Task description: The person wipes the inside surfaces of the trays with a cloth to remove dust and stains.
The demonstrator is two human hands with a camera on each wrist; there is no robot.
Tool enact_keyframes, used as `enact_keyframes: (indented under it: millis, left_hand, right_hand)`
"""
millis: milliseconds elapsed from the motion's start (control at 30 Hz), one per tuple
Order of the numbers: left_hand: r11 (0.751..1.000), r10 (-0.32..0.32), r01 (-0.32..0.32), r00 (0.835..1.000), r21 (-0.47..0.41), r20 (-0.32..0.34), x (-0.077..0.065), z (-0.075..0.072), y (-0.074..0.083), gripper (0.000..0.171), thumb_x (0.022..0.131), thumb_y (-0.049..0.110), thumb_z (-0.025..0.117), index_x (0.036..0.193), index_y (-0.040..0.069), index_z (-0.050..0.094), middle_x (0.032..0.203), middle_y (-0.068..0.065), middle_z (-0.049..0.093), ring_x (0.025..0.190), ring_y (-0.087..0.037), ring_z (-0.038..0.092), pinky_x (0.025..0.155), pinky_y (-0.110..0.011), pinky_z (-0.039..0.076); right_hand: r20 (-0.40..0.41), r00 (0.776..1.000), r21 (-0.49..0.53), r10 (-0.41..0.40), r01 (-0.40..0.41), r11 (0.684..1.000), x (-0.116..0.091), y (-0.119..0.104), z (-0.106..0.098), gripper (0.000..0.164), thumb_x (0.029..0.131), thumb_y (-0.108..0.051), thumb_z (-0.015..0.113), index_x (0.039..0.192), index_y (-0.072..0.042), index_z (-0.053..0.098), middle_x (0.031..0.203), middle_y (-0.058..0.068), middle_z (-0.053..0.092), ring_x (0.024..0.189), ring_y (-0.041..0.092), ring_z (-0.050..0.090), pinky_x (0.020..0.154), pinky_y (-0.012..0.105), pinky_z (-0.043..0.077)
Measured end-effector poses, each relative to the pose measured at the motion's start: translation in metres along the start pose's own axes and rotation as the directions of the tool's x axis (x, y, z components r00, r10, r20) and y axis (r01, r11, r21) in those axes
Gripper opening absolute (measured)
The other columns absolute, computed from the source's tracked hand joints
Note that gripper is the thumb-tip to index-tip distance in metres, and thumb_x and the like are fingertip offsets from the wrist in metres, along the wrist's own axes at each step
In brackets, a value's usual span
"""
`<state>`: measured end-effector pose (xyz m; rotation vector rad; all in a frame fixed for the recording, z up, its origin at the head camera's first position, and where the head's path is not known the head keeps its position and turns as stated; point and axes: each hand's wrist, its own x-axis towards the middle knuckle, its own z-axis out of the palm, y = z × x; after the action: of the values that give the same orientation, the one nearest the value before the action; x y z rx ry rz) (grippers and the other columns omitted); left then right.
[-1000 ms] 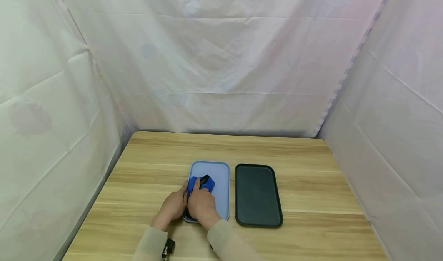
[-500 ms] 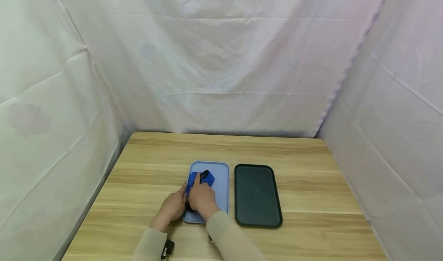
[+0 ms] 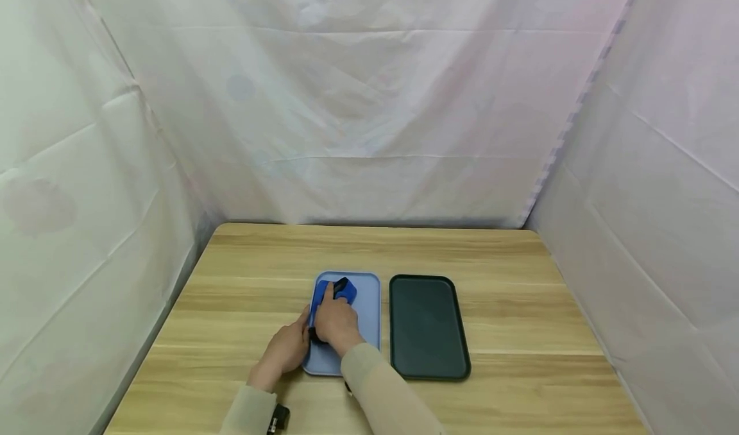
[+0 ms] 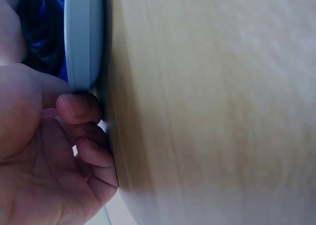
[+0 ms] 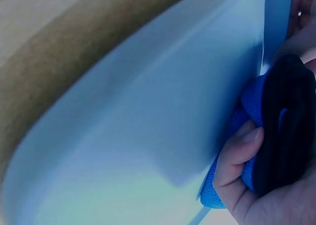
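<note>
Right hand (image 3: 337, 324): it is gripping the blue-and-black bundle (image 5: 284, 136), with the fingers bent around the soft fabric; in the head view the forefinger points forward along its top
Left hand (image 3: 288, 347): it holds the left rim of the light-blue tray (image 3: 367, 313), and its fingertips are bent against the outer side, close to the tabletop (image 3: 508, 300)
Blue-and-black bundle: it lies within the light-blue tray, toward the left side and partly under the right hand; its exact shape I cannot tell, because folds and fingers hide it
Dark-green tray (image 3: 430, 326): it lies to the right of the light-blue tray, near but not touching
Sliding risk: if the right hand pushes rightward more strongly than the left hand holds, I think the light-blue tray could slip and knock the dark-green tray
Fabric risk: a loose grip could probably let a soft fold open and catch on the rim or the left fingers
</note>
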<state>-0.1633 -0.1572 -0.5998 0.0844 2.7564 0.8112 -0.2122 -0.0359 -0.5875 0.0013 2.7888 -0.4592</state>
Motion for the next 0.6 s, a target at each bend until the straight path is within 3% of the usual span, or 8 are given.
enact_keyframes:
  millis: [267,600]
  left_hand:
    - [1.000,0.003,-0.003,1.000,-0.001,-0.010,0.000,0.001,-0.001,0.055,0.108,0.013,0.046,0.160,0.001,0.035,0.115,-0.028,0.072,0.081,-0.023,0.065,0.082,-0.050,0.055]
    - [1.000,0.004,-0.005,1.000,-0.014,-0.023,0.000,0.002,0.001,0.055,0.107,0.013,0.047,0.159,0.000,0.036,0.097,-0.025,0.073,0.071,-0.021,0.059,0.074,-0.045,0.052]
  right_hand:
    - [-0.024,1.000,0.028,-0.011,0.012,1.000,0.011,0.003,0.000,0.068,0.108,-0.039,0.050,0.166,-0.013,0.025,0.124,0.027,0.065,0.070,0.028,0.062,0.065,0.045,0.055]
    - [-0.010,1.000,0.062,0.003,-0.002,0.998,0.018,0.007,-0.005,0.066,0.110,-0.042,0.046,0.167,-0.020,0.022,0.143,0.028,0.058,0.077,0.032,0.068,0.071,0.048,0.057]
